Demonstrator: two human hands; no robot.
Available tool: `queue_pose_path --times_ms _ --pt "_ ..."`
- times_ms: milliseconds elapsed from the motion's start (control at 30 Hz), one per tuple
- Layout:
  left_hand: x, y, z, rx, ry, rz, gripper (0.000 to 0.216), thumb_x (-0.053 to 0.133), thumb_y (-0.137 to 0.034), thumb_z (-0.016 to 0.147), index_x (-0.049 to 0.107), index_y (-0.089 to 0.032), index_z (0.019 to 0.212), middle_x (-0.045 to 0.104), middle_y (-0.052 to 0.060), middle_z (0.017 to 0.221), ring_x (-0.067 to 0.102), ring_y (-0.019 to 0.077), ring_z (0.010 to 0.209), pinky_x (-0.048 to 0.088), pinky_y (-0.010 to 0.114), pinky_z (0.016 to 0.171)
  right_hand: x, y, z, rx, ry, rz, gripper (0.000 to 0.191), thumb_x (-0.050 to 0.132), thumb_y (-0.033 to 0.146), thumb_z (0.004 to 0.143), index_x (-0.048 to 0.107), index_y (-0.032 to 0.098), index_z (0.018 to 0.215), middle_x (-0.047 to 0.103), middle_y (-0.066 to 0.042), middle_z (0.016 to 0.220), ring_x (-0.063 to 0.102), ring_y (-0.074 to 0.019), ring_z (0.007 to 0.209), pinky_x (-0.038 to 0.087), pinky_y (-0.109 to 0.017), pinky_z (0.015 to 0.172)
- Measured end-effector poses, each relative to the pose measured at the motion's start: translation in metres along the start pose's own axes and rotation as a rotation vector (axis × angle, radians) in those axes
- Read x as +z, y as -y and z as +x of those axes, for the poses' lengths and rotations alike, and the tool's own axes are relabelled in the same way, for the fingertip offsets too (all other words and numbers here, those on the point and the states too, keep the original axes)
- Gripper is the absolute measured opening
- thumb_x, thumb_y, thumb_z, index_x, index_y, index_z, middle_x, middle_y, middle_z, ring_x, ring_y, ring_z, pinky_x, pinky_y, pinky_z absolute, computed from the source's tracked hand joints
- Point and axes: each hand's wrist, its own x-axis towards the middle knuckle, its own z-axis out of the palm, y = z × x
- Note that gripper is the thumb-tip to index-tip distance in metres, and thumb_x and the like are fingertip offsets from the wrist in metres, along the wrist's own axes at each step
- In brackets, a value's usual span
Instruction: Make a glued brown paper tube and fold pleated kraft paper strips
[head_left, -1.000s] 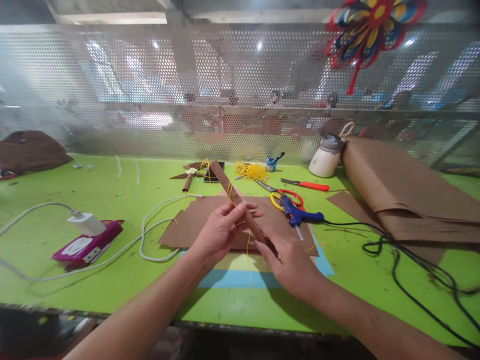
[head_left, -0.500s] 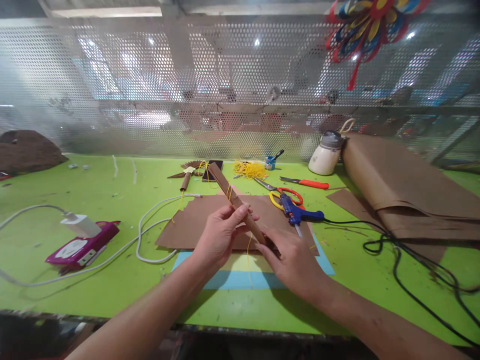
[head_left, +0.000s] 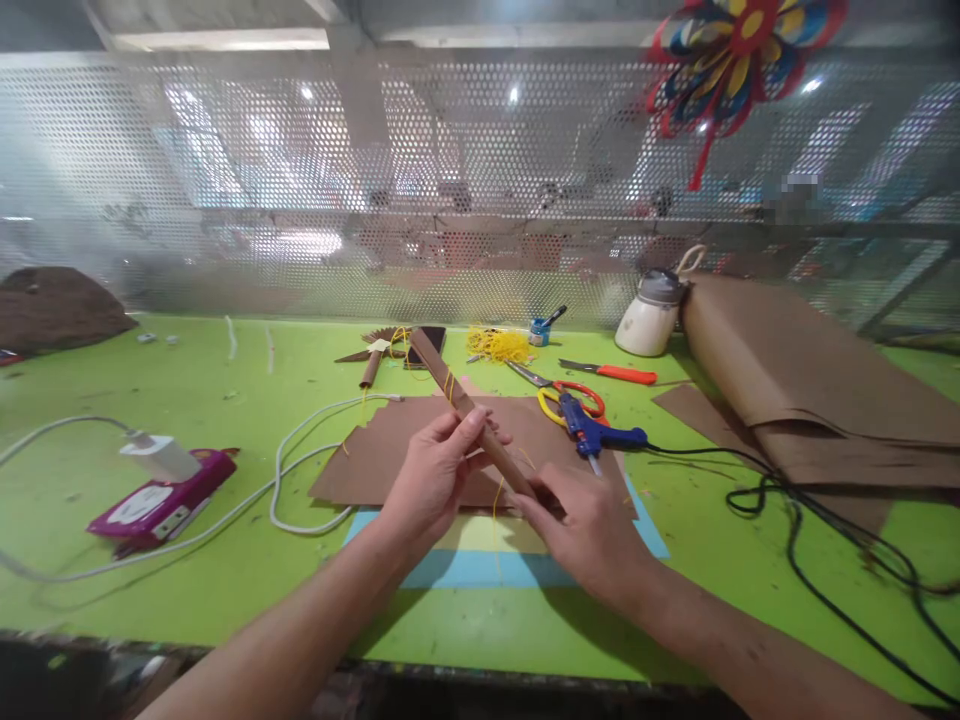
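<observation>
Both my hands hold a folded strip of brown paper point(head_left: 436, 366) that slants from upper left to lower right. My left hand point(head_left: 439, 465) pinches it around the middle, thumb on top. At its lower end, my right hand point(head_left: 581, 520) has thumb and fingers closed on it. Yellow string point(head_left: 450, 384) is wound round the strip's upper part, and a loose end dangles below. Beneath lies a flat sheet of brown paper point(head_left: 375, 465) over a light blue sheet point(head_left: 487, 568). A blue glue gun point(head_left: 592, 428) rests near my right hand, beside scissors point(head_left: 577, 398) with red and yellow handles.
At left are a purple power strip point(head_left: 169, 500), a white charger point(head_left: 161, 457) and its cable. Yellow shredded string point(head_left: 499, 344), a red-handled knife point(head_left: 619, 373), a white bottle point(head_left: 646, 318) and a large brown paper stack point(head_left: 825, 370) stand farther back. The glue gun's black cord trails right.
The paper strip has shifted very slightly, its upper end a little left. Both hands keep their grip; the whole view has tilted slightly.
</observation>
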Motion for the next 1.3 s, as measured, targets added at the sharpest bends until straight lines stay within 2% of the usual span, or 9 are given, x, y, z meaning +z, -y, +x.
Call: queue_pose_path --times_ms 333,600,967,1167,1300 --pt "-0.0006 -0.003 0.0006 -0.013 0.023 -0.015 0.023 0.07 -0.03 0.077 0.064 -0.011 0.089 0.065 0.004 0.078 0.065 0.0148 0.072 0.054 0.027 0.069 0.0028 -0.0017 0.0021 0.02 -0.032 0.022 0.025 0.063 0.037 0.083 0.058 0.016 0.071 0.061 -0.001 0.063 0.055 -0.0146 0.058 0.035 -0.026 0.056" --pt "-0.0023 -0.0046 0.0016 0.007 0.013 -0.005 0.024 0.071 -0.03 0.077 0.065 -0.011 0.089 0.065 0.003 0.077 0.066 0.015 0.074 0.053 0.025 0.068 0.0031 -0.0017 0.0012 0.178 0.073 0.152 0.023 0.061 0.04 0.083 0.062 0.018 0.076 0.065 -0.001 0.066 0.057 -0.0148 0.058 0.038 -0.026 0.054" --pt "-0.0016 -0.0051 0.0016 0.013 -0.008 -0.027 0.024 0.072 -0.03 0.074 0.065 -0.011 0.086 0.065 0.003 0.075 0.066 0.015 0.071 0.053 0.025 0.068 0.0028 -0.002 0.001 0.105 -0.014 0.09 0.029 0.061 0.041 0.083 0.06 0.017 0.069 0.062 -0.002 0.061 0.055 -0.014 0.055 0.038 -0.025 0.053" --pt "-0.0026 -0.0061 0.0025 0.03 -0.01 -0.038 0.023 0.072 -0.03 0.075 0.065 -0.012 0.088 0.064 0.002 0.073 0.066 0.0148 0.069 0.054 0.027 0.068 0.0025 -0.0027 0.0022 0.195 0.028 0.153 0.032 0.062 0.047 0.081 0.06 0.017 0.069 0.061 0.0 0.058 0.054 -0.0129 0.053 0.037 -0.024 0.051" --pt "-0.0031 -0.0066 0.0033 0.041 -0.01 -0.026 0.024 0.072 -0.031 0.075 0.065 -0.012 0.087 0.064 0.002 0.071 0.066 0.0147 0.068 0.053 0.026 0.067 0.0025 -0.0027 0.0012 0.182 0.056 0.158 0.029 0.058 0.043 0.084 0.06 0.017 0.071 0.062 0.0 0.06 0.054 -0.0126 0.054 0.037 -0.024 0.052"
